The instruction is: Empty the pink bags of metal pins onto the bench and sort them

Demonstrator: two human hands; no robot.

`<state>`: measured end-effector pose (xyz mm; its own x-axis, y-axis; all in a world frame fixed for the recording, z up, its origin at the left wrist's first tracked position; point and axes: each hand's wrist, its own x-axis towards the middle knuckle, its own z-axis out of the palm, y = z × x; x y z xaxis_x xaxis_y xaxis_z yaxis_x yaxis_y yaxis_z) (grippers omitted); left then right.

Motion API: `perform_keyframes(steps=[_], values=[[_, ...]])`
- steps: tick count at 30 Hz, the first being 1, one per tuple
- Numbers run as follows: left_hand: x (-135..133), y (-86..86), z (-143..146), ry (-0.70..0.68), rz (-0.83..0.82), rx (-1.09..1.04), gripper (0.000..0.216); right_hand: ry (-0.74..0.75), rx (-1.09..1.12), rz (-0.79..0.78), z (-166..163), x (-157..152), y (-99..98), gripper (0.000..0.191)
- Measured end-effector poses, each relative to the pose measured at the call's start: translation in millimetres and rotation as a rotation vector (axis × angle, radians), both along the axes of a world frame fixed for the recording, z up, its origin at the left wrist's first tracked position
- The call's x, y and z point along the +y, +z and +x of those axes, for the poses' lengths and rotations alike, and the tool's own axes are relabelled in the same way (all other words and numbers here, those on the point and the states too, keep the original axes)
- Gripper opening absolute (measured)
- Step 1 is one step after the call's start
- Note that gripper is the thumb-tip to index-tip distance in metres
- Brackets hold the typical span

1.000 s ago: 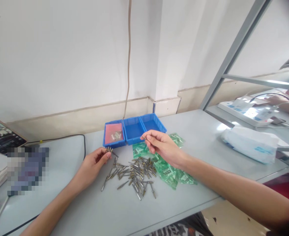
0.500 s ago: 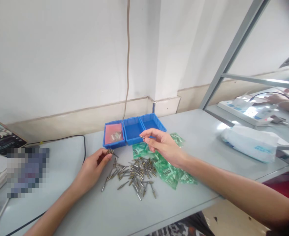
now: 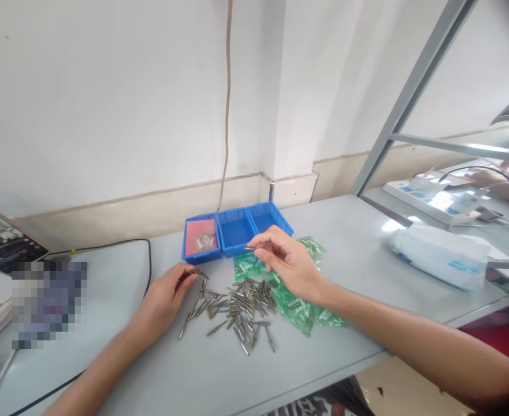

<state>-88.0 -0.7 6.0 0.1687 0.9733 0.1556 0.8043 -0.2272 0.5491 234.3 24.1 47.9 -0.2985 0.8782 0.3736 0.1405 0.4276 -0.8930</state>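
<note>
A heap of several small metal pins point(image 3: 237, 309) lies on the grey table point(image 3: 193, 370) in front of me. My left hand point(image 3: 165, 297) rests on the table at the heap's left edge, its fingertips pinched on a small bunch of pins point(image 3: 197, 270). My right hand point(image 3: 286, 263) hovers above the heap's far right side, thumb and forefinger pinched on one pin point(image 3: 249, 249) held level. Under that hand lie several green plastic bags point(image 3: 297, 306).
Three joined blue trays point(image 3: 234, 231) stand behind the heap; the left one holds a pink sheet with small parts. A phone point(image 3: 3, 240) and a black cable point(image 3: 107, 245) are at the left, a white packet point(image 3: 438, 254) at the right, a metal frame point(image 3: 410, 92) beyond.
My right hand has come down a little and nearer the heap, still pinching its pin. My left hand has barely moved.
</note>
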Motion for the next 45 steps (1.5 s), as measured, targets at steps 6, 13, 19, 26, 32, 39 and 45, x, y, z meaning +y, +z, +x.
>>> perform_keyframes(steps=[6,13,19,26,32,39,45], values=[[0.8,-0.7,-0.8,-0.071,0.051,0.022,0.033,0.031,0.022,-0.073,0.9,1.3,2.5,0.018],[1.5,-3.8,-2.2,-0.136,0.131,0.033,0.034,0.036,0.032,-0.085,1.4,3.5,2.2,0.02],[2.7,-7.1,-3.5,-0.136,0.157,0.045,0.034,0.033,0.065,-0.116,0.9,4.3,1.5,0.022],[3.3,-6.5,-3.5,-0.153,0.183,0.026,0.034,0.058,0.09,-0.162,1.5,3.4,1.7,0.021],[4.3,-6.8,-4.5,-0.2,0.212,0.041,0.033,0.064,0.086,-0.164,1.2,3.1,1.2,0.021],[6.3,-10.6,-10.2,-0.283,0.357,0.125,0.031,0.057,0.205,-0.181,-0.9,4.9,0.3,0.02],[8.1,-12.4,-12.8,-0.307,0.416,0.17,0.028,0.081,0.191,-0.254,-0.6,3.9,4.4,0.022]])
